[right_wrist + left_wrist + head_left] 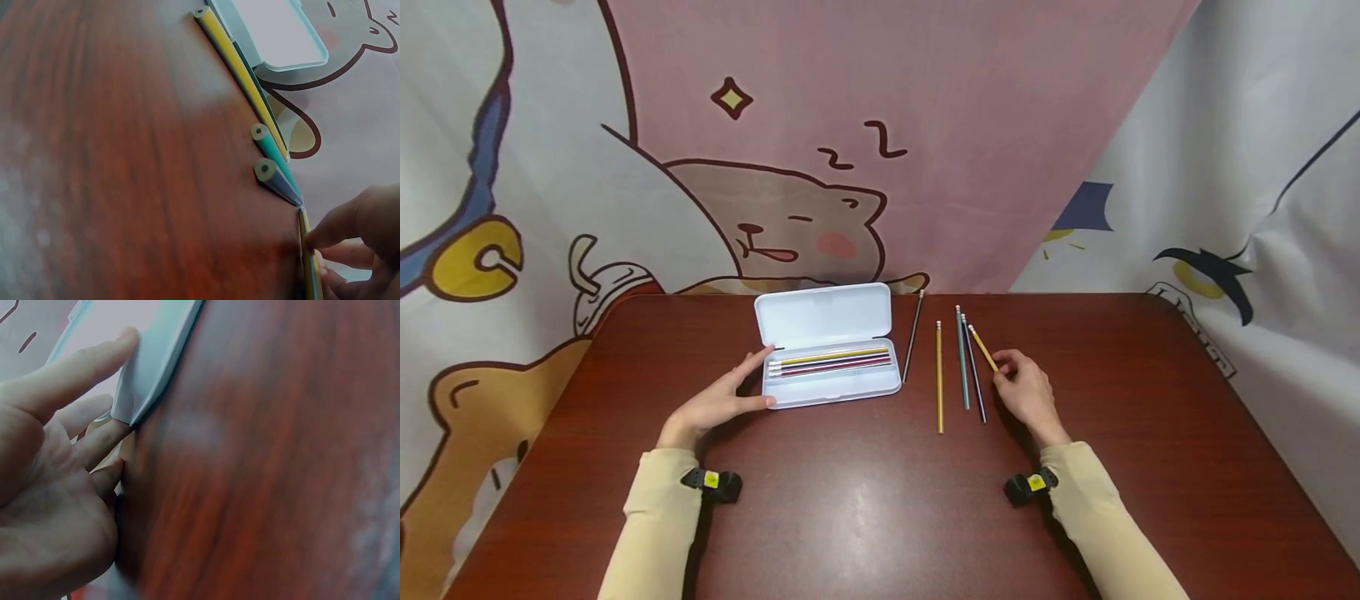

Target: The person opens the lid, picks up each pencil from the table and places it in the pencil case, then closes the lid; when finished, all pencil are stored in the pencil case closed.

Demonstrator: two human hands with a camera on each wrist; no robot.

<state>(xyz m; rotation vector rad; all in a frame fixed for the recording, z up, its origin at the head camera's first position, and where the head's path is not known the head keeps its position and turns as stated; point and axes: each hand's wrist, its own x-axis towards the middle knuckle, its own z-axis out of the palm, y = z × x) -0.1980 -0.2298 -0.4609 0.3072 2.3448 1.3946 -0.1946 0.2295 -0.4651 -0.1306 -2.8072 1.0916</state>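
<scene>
L hand (715, 407): fingers & thumb nearly straight, spread wide, touching L end of white case (835, 390), gripping nothing. Case lies open on counter (865, 508), lid tilted back, w/ a row of pencils (829, 362) in its rear compartment. Just R of case: dark pencil (913, 337), slanted; then yellow pencil (939, 379), apart; then teal pencil (962, 362) & navy pencil (975, 372), tops close tog. R hand (1028, 396) pinches 2nd yellow pencil (982, 347) btwn thumb & fingers, eraser end nr navy pencil.
</scene>
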